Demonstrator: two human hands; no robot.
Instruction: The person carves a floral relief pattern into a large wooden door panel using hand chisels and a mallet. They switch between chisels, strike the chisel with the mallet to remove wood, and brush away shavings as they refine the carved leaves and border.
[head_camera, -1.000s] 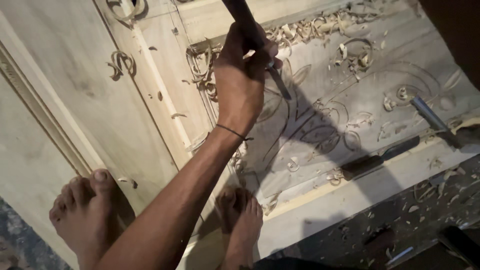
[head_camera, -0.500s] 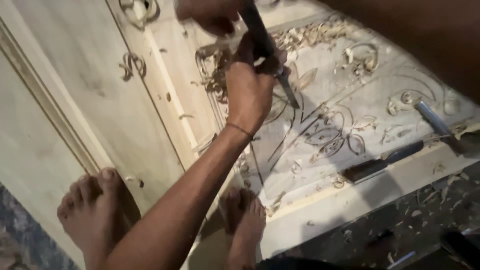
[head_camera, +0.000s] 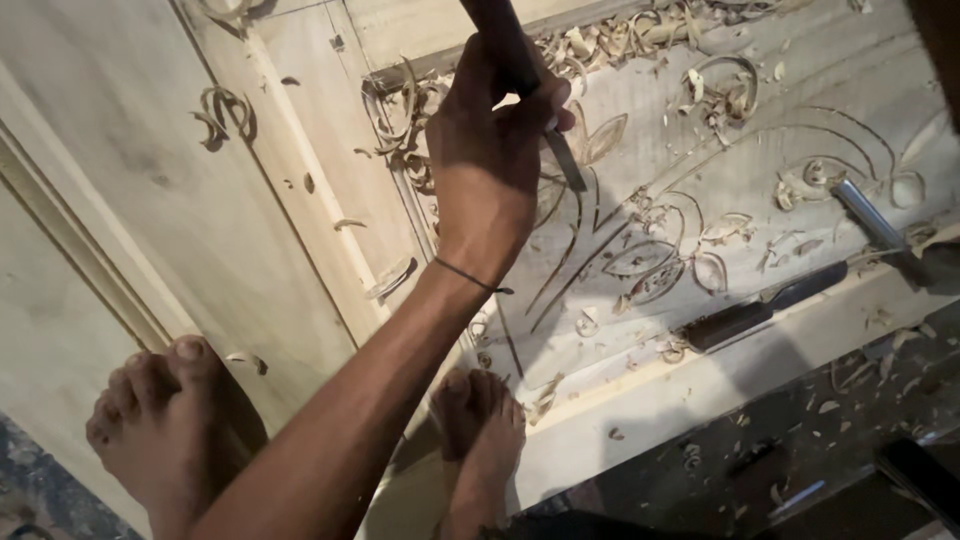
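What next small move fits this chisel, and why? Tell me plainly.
Probably drive the chisel a little further along the drawn curve. The left hand grips its handle, and its tip rests on the carved wood panel, where pencilled leaf lines near the blade look only partly cut. The right hand is not in view.

chisel (head_camera: 560, 150) on carved panel (head_camera: 700, 190), spare chisels (head_camera: 760, 310) right, feet (head_camera: 480, 430) below

A large pale wooden panel (head_camera: 150, 150) with raised mouldings and carved leaf-and-scroll lines lies flat, bearing curled wood shavings (head_camera: 620, 40) heaped along its upper edge, two spare chisels (head_camera: 760, 310) near the lower right rim, and two bare feet (head_camera: 160, 420) at its near side.
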